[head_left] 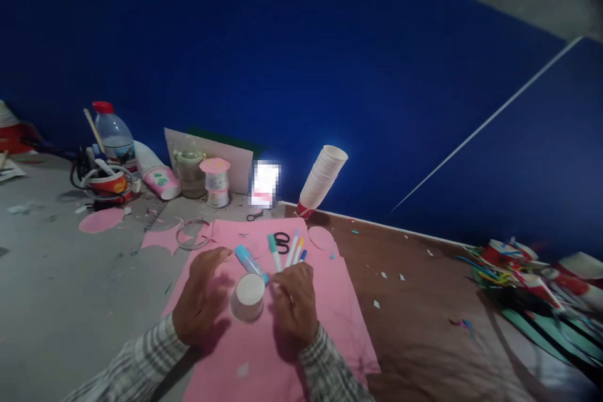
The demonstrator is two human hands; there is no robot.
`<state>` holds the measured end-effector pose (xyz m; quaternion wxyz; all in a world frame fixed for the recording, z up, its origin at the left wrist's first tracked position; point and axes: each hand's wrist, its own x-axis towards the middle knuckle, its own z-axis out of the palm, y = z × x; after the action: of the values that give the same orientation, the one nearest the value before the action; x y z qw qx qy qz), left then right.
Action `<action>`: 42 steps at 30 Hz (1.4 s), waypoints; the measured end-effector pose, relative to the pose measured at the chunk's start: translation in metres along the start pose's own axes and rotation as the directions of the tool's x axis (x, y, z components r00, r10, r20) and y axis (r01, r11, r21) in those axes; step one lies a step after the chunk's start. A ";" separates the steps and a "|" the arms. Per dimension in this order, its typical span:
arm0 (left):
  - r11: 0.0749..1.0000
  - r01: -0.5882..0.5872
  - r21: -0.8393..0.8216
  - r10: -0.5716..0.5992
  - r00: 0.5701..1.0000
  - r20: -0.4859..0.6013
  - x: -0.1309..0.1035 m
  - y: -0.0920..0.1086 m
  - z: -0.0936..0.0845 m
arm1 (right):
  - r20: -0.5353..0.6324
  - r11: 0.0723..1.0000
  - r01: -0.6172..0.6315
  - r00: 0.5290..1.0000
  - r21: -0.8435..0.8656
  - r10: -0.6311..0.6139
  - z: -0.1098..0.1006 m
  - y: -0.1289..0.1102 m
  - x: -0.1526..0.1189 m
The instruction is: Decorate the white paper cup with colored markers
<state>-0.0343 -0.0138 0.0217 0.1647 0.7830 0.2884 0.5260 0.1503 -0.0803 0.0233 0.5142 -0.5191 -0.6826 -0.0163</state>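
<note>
1. Standing on pink paper (pixel 332 308), head view: a cup (pixel 249 294).
2. Left hand (pixel 200 295) beside the cup, fingers loosely spread, empty.
3. Right hand (pixel 298 304) across from it, fingers curled near the blue tube (pixel 248 260); cannot tell whether they grip anything.

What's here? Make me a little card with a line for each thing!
left hand: open, left of the white cup
right hand: curled, right of the cup; can't tell if it holds anything
under the cup: pink paper
beyond the cup: light blue tube, markers, black-handled scissors
back: cup stack, blue wall
left side: red-capped bottle
</note>
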 end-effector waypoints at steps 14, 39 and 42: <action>0.852 -0.294 0.433 0.380 0.917 -0.125 -0.020 -0.009 -0.004 | 0.360 0.992 0.096 0.925 0.085 -0.120 -0.006 -0.042 -0.014; 0.823 -0.506 0.258 0.438 0.854 0.280 -0.010 0.012 -0.005 | 0.183 0.660 -0.302 0.952 0.688 0.246 0.007 -0.039 -0.029; 0.860 -0.475 0.186 0.415 0.863 0.287 -0.009 0.012 -0.004 | 0.178 0.634 -0.301 0.952 0.712 0.250 0.007 -0.039 -0.029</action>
<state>-0.0374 -0.0285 0.0235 -0.0290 0.8998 0.1405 0.4121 0.1153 -0.1146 0.0188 0.6530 -0.3681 -0.5602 0.3526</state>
